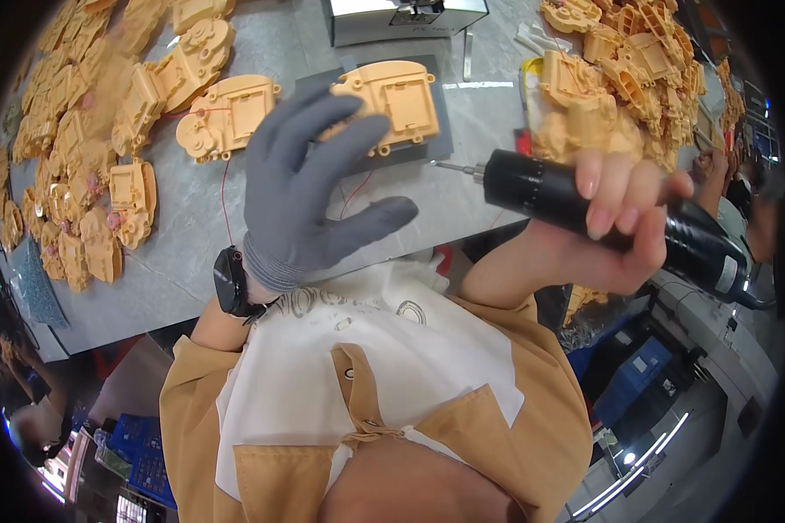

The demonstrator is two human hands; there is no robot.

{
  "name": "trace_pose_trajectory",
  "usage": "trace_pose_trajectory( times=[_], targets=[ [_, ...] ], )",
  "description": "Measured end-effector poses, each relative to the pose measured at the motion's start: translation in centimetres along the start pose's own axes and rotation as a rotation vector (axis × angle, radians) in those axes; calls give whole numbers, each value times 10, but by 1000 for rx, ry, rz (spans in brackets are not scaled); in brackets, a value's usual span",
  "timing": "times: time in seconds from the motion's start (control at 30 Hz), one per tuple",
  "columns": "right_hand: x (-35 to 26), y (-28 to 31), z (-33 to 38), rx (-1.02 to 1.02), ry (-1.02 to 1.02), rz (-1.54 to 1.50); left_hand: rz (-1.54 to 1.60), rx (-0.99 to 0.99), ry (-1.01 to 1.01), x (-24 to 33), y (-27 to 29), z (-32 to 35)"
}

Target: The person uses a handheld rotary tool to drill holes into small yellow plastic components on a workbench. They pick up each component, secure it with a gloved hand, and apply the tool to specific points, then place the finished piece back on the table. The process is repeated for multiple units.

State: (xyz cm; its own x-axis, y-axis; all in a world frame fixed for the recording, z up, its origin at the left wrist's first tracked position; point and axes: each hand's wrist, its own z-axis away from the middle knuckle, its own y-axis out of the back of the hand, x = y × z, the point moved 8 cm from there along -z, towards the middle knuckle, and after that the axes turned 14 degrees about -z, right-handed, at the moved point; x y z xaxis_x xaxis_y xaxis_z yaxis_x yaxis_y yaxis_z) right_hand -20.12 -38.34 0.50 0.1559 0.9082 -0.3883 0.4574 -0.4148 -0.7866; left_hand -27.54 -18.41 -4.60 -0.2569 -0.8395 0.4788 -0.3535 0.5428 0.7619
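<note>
Presently, one black electric screwdriver is grasped in the bare right hand, its barrel wrapped by the fingers and its single bit pointed leftward, above the near part of the worktop. The left hand, covered by one grey knitted glove, is unclenched, with its fingers spread and curved and its thumb stretched to the right; whether contact is made with the housing behind the fingertips cannot be told. That one orange plastic housing is laid on one dark mat, set back from the worktop's near edge, and its left side is partly hidden by the glove. A second housing is placed by itself just left of the mat. Two red wires are seen close to the glove: one is run from the second housing toward the near edge, the other is bent below the mat. Two heaps of similar orange housings are carried by the worktop, too crowded to be counted: one is spread along the left edge, the other is piled toward the right edge, its lower part blurred. One silver box-shaped device is stood beyond the mat, farther from the near edge. One black wristwatch is worn on the left wrist.
</note>
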Motion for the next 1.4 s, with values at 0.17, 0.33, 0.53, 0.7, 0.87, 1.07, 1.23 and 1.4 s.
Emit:
trace_pose_trajectory(
  times=[0.17,0.33,0.53,0.7,0.87,1.07,1.23,1.4],
  targets=[
    [25,-18,2,-38,-115,-124,91,35,-42,7,4,5],
    [35,-23,4,-45,-146,-178,147,57,6,8,7,10],
    [39,-31,8,-58,-152,-186,90,104,-19,4,8,17],
    [44,-36,9,-102,-224,-144,112,72,-19,4,10,18],
    [46,-38,10,-111,-240,-131,69,153,-52,2,10,22],
    [46,-43,10,-67,-202,-88,56,189,-63,2,13,23],
    [47,-42,11,-96,-242,-99,26,188,-93,4,14,24],
    [53,-46,11,-143,-303,-39,80,109,-137,9,10,29]
  ],
)
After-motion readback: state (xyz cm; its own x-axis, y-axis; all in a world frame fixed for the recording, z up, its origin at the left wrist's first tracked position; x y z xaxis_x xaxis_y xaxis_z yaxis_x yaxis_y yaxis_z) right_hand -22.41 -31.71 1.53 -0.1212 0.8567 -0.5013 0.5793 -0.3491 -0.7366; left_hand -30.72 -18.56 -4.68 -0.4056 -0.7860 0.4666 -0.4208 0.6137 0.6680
